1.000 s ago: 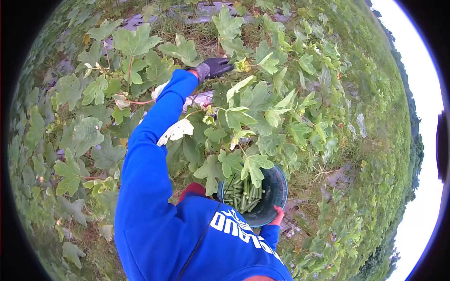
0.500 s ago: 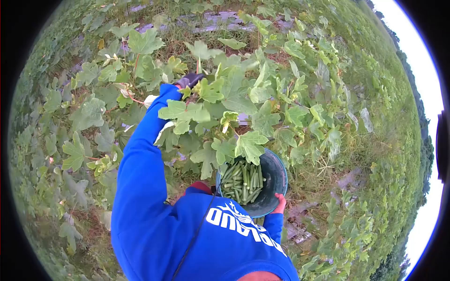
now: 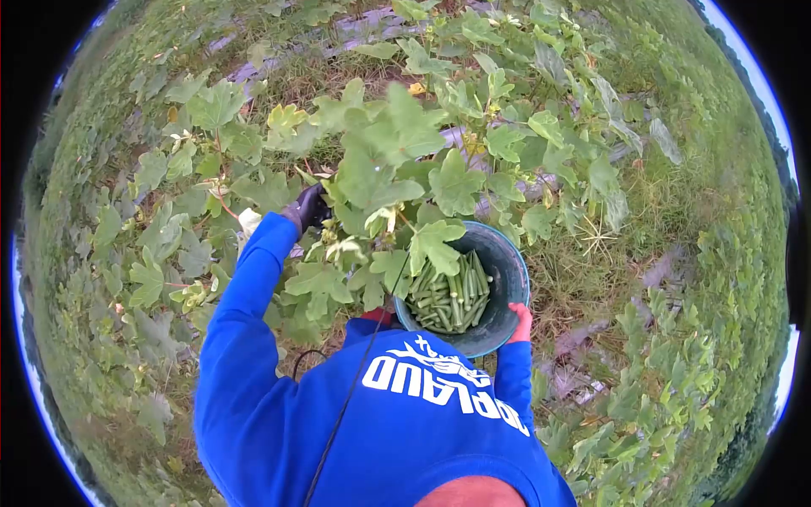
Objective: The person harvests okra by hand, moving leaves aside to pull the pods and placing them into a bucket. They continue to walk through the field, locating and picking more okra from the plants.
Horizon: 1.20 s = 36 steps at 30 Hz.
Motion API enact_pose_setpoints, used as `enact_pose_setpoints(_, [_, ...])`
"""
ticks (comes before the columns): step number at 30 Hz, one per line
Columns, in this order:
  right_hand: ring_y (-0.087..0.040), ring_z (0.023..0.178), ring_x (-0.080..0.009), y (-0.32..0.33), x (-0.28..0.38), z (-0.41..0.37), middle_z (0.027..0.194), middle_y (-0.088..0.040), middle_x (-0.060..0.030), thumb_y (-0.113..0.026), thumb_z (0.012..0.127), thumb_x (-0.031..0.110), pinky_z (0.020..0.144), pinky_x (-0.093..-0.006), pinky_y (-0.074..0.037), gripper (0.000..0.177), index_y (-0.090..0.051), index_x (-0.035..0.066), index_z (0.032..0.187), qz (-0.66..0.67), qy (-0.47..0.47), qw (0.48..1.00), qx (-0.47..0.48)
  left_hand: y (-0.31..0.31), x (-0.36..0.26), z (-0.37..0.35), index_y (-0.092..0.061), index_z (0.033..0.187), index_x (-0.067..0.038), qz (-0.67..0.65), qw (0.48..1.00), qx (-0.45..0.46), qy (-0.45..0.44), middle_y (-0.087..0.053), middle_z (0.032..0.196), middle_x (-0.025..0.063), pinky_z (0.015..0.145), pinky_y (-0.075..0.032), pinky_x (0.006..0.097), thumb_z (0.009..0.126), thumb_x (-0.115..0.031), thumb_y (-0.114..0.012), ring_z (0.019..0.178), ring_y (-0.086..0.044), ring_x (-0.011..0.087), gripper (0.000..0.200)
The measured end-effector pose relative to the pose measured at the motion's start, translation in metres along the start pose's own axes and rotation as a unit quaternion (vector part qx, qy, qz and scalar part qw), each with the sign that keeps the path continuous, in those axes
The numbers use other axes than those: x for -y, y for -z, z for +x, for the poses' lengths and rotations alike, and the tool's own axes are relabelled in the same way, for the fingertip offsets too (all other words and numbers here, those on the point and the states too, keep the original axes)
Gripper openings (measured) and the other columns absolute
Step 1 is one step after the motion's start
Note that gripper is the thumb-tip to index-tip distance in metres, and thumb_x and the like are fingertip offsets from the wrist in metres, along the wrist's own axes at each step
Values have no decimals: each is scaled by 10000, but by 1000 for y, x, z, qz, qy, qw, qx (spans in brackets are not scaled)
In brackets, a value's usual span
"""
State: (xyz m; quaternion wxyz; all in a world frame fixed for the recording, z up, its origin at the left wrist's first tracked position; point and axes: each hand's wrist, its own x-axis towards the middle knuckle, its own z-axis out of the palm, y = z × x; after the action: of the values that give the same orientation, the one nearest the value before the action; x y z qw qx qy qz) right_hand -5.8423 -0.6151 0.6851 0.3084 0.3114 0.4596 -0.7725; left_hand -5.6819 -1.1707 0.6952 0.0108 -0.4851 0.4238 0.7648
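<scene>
My left hand (image 3: 311,208), in a dark glove, reaches in among the leaves of an okra plant (image 3: 368,179). Its fingers are curled at the stem side, partly covered by foliage; what they close on I cannot make out. Bare fingers of my right hand (image 3: 521,323) grip the rim of a dark bucket (image 3: 507,279) with a blue edge, which is held against my front. Inside it lies a heap of green okra pods (image 3: 452,296), bunched toward the left side. A lobed leaf (image 3: 435,245) overhangs the bucket's far rim.
More okra plants (image 3: 152,279) crowd the left, and others (image 3: 608,406) grow at the lower right. Strips of plastic sheeting (image 3: 363,29) show on the soil between them. Dry grass (image 3: 591,253) covers the ground right of the bucket. A thin cord (image 3: 359,389) crosses my blue sweatshirt (image 3: 355,422).
My left hand has drawn down and to the left, closer to my body, and the leaves around it have shifted. The bucket, still in my right hand, appears higher in view.
</scene>
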Motion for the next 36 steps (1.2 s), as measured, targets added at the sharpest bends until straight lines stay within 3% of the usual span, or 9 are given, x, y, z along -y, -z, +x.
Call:
enact_pose_setpoints(6, [-591,868,-254,-16,4,-10,948,-619,-82,-615,705,192,831,-390,-478,267,-579,73,942,-6,-15,1000,-2,-14,24,15,-619,914,-110,33,990,-63,-123,-583,669,75,419,-436,320,857,-464,-490,455,-513,181,381])
enact_pose_setpoints(14, [-585,858,-258,-9,6,-22,950,-585,-100,-617,693,147,792,-399,-485,343,-520,52,1008,-3,13,999,-29,-26,-19,-127,-608,856,-93,57,986,129,84,-561,629,67,346,-389,290,872,-491,-464,359,-450,163,424])
enact_pose_setpoints(15, [-585,858,-258,-6,6,-23,950,-585,-100,-617,693,147,792,-399,-485,343,-520,52,1008,-8,7,999,-32,-35,-36,-161,-607,849,-91,103,981,148,75,-558,624,66,337,-383,286,874,-495,-461,347,-442,161,430])
enact_pose_setpoints(16, [-585,849,-258,-8,8,-28,949,-585,-105,-618,695,138,788,-398,-486,345,-517,48,1012,0,15,1000,-26,-76,-55,-205,-591,762,-57,154,985,40,-70,-530,575,50,310,-339,231,883,-540,-428,313,-405,123,524])
enact_pose_setpoints(22, [-587,842,-239,-35,10,-37,939,-588,-98,-605,719,91,776,-376,-491,303,-520,36,1004,-40,59,996,46,-139,-77,-282,-559,735,-14,244,858,-20,-453,-506,573,36,476,-405,246,960,-443,-386,476,-502,117,514])
enact_pose_setpoints(26, [-611,841,-232,-42,16,-33,923,-631,-64,-609,732,156,804,-383,-496,190,-571,81,902,-98,68,990,79,-192,-52,-308,-633,854,-25,618,697,16,-364,-570,647,82,566,-465,330,929,-348,-518,554,-556,215,351])
enact_pose_setpoints(29, [-621,854,-252,-36,11,-15,935,-656,-78,-618,733,195,826,-394,-499,232,-605,69,927,-74,9,996,53,-160,-66,-269,-656,856,-34,400,808,20,-432,-602,677,72,545,-455,301,928,-358,-517,535,-534,167,360])
enact_pose_setpoints(31, [-622,866,-262,-32,9,-9,959,-662,-85,-618,733,206,834,-396,-499,272,-612,59,962,-77,-5,995,61,-138,-103,-250,-665,857,-42,252,897,-20,-362,-567,617,30,484,-414,250,957,-390,-433,509,-504,106,429])
enact_pose_setpoints(36, [-609,885,-279,-29,7,-15,973,-644,-98,-613,731,222,838,-406,-493,314,-600,46,991,-66,-32,996,41,-104,-175,-144,-641,900,-41,227,885,-52,-403,-598,750,38,570,-457,231,950,-337,-447,612,-541,91,357])
